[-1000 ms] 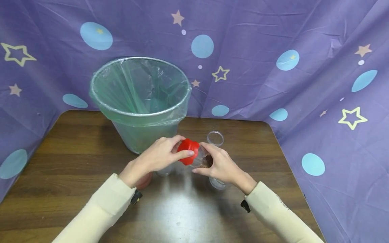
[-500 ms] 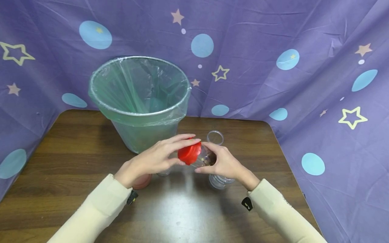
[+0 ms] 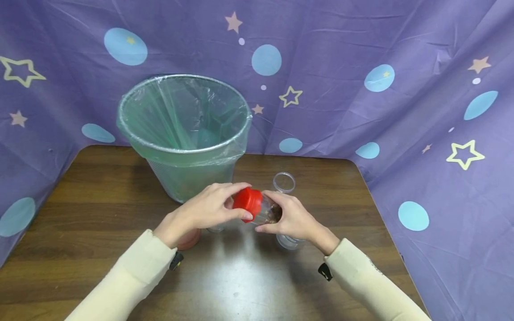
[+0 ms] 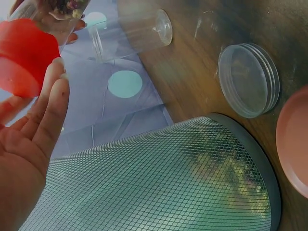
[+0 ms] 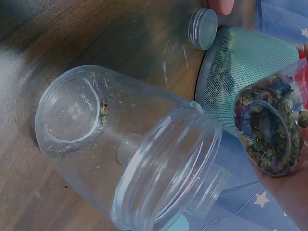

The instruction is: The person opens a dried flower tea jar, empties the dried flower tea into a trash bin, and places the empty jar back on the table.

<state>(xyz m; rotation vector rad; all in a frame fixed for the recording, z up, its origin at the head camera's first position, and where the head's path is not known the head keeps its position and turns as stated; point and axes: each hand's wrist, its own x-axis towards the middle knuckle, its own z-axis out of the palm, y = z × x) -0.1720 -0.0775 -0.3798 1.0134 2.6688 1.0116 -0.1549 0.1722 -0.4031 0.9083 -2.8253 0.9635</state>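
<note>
In the head view my left hand (image 3: 206, 209) holds a red lid (image 3: 247, 203) between thumb and fingers. The lid sits on a small clear jar (image 3: 265, 211), which my right hand (image 3: 293, 216) grips round its side. The jar is tilted, its lid end towards the left. Dried flowers (image 5: 269, 130) lie inside it, seen through its base in the right wrist view. Below my right hand a larger clear jar (image 5: 120, 115) stands uncovered with a few crumbs on its bottom. Whether the red lid is tight or loose I cannot tell.
A mesh bin (image 3: 192, 176) with a green liner stands at the back left; dried bits show through its mesh. Another clear jar (image 4: 130, 36) stands behind my hands. A clear screw lid (image 4: 248, 79) and a pinkish round item (image 3: 188, 240) lie near my left forearm.
My left fingers stretched over the red lid half a second ago, then drew back, with the thumb again on its near side. The lid appears turned. The right hand keeps its grip.
</note>
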